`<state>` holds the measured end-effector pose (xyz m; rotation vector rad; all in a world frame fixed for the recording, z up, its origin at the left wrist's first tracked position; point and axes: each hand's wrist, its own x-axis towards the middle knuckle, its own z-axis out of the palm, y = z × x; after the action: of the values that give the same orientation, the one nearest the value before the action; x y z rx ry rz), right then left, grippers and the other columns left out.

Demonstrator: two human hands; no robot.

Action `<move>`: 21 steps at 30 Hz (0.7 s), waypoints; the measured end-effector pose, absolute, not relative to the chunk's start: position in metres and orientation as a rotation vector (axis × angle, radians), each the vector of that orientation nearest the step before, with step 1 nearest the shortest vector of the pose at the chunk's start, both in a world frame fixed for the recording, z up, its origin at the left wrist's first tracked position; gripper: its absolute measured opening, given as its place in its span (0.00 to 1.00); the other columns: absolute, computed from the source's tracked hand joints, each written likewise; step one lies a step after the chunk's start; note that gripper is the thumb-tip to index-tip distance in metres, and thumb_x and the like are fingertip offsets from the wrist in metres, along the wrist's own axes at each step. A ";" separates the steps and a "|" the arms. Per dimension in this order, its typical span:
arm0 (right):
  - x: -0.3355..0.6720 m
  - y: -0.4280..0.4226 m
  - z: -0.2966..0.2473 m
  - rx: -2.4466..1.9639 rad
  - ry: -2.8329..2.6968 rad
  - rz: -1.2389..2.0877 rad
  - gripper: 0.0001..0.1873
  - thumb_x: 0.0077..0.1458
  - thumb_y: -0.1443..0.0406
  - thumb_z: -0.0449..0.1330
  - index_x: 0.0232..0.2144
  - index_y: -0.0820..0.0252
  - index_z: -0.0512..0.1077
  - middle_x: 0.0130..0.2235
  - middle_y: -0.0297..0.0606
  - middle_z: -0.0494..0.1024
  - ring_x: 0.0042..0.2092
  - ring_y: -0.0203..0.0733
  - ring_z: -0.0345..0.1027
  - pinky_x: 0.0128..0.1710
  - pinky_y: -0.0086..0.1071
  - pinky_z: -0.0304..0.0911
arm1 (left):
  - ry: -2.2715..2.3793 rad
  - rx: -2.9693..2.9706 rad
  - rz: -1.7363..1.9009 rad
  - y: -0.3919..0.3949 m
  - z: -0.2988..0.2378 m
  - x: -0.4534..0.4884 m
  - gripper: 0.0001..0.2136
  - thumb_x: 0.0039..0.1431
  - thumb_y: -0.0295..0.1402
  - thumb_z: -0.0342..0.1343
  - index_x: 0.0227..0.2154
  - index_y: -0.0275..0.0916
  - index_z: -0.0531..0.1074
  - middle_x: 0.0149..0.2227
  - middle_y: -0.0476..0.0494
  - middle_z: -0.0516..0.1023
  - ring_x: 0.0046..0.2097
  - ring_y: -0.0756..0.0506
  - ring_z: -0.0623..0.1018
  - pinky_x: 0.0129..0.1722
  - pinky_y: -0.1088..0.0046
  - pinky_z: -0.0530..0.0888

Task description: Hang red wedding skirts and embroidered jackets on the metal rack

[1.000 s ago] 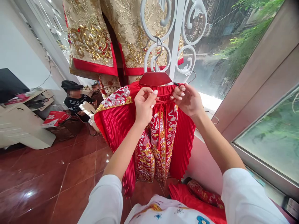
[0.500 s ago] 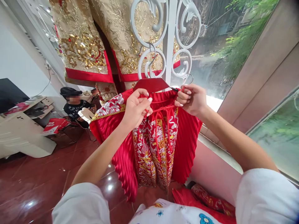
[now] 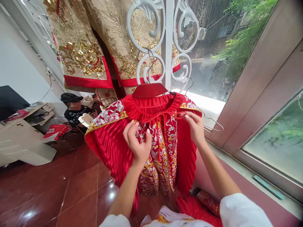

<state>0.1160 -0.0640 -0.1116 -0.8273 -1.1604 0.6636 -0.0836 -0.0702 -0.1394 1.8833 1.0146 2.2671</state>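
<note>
A red pleated garment [image 3: 113, 142] with silver and gold embroidery hangs from a dark red hanger [image 3: 149, 90]. A red drawstring [image 3: 152, 118] is tied in a bow at its gathered neckline. My right hand [image 3: 195, 126] pinches the bow's right loop and draws it out sideways. Just below the left side of the bow is my left hand [image 3: 137, 142], thumb and curled fingers apart, with no cord visibly gripped. Embroidered front panels [image 3: 163, 151] hang down the middle, partly behind my left hand.
White scrolled ironwork [image 3: 143, 28] holds the hanger before a window. Beige and gold garments [image 3: 82, 60] hang behind. A wire hanger [image 3: 213, 123] sticks out at right. To the left, a person [image 3: 78, 110] sits near a white desk [image 3: 26, 138]. Red cloth [image 3: 199, 209] lies low in front.
Both hands have come down from the neckline. The left hand's fingers have parted, while the right hand now pulls the drawstring loop to the right. The view has shifted slightly.
</note>
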 end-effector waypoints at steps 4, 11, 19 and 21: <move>0.091 -0.091 -0.162 -0.896 -1.198 0.374 0.04 0.54 0.61 0.57 0.33 0.46 0.72 0.36 0.35 0.74 0.41 0.48 0.68 0.46 0.44 0.64 | 1.126 2.035 2.109 -0.083 -0.199 -0.046 0.15 0.57 0.25 0.53 0.46 0.48 0.65 0.42 0.40 0.70 0.45 0.41 0.74 0.41 0.58 0.77; 0.067 -0.077 -0.184 -1.091 -1.441 0.421 0.23 0.54 0.64 0.53 0.52 0.52 0.70 0.56 0.40 0.70 0.59 0.48 0.61 0.61 0.48 0.54 | 1.710 2.196 1.534 -0.063 -0.227 -0.052 0.20 0.60 0.31 0.49 0.56 0.47 0.65 0.59 0.34 0.65 0.61 0.33 0.64 0.59 0.42 0.55; 0.057 -0.075 -0.207 -1.380 -1.537 -0.046 0.16 0.54 0.70 0.48 0.41 0.66 0.73 0.42 0.47 0.76 0.46 0.48 0.68 0.48 0.43 0.63 | 1.972 2.487 1.692 -0.083 -0.230 -0.087 0.16 0.60 0.26 0.49 0.48 0.43 0.74 0.53 0.37 0.72 0.55 0.39 0.69 0.59 0.53 0.56; 0.052 -0.081 -0.211 -1.466 -1.618 -0.004 0.13 0.54 0.71 0.49 0.35 0.66 0.73 0.36 0.46 0.76 0.41 0.46 0.67 0.44 0.40 0.63 | 1.912 2.509 1.797 -0.091 -0.231 -0.087 0.15 0.59 0.25 0.50 0.47 0.42 0.73 0.52 0.37 0.73 0.53 0.41 0.71 0.58 0.56 0.60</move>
<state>0.0522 -0.0809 -0.2108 -1.4661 -1.6177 -0.0040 -0.0868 -0.0913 -0.2315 2.5085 1.9123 1.7969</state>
